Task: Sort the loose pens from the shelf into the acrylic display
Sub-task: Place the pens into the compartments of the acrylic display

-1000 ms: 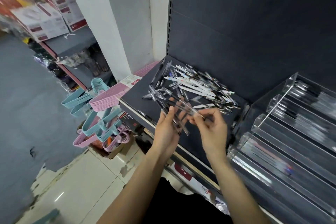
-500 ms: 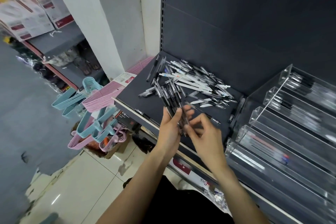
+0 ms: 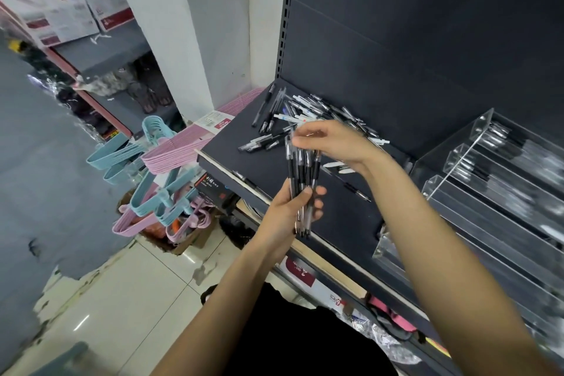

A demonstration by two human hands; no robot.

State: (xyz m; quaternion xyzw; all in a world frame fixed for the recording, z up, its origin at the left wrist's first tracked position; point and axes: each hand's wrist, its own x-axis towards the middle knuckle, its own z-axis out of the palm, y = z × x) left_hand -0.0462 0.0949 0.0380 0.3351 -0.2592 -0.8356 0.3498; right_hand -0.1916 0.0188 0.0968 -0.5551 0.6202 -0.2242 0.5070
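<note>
My left hand (image 3: 287, 210) grips a bundle of several clear pens with black grips (image 3: 302, 171), held upright over the dark shelf (image 3: 244, 156). At the top ends of that bundle sits my right hand (image 3: 332, 140), fingertips pinched on a pen. Behind the hands a heap of loose pens (image 3: 305, 113) lies on the shelf, partly hidden by my right hand. The tiered acrylic display (image 3: 476, 180) stands to the right, with pens lying in its upper troughs.
Pink hangers (image 3: 180, 149) and blue hangers (image 3: 122, 156) stick out left of the shelf edge. A single pen (image 3: 357, 191) lies near the display. Boxes fill a shelf at the top left. Tiled floor lies below.
My left hand has turned the bundle upright and raised it. My right hand has moved up from the bundle's lower part to its top ends.
</note>
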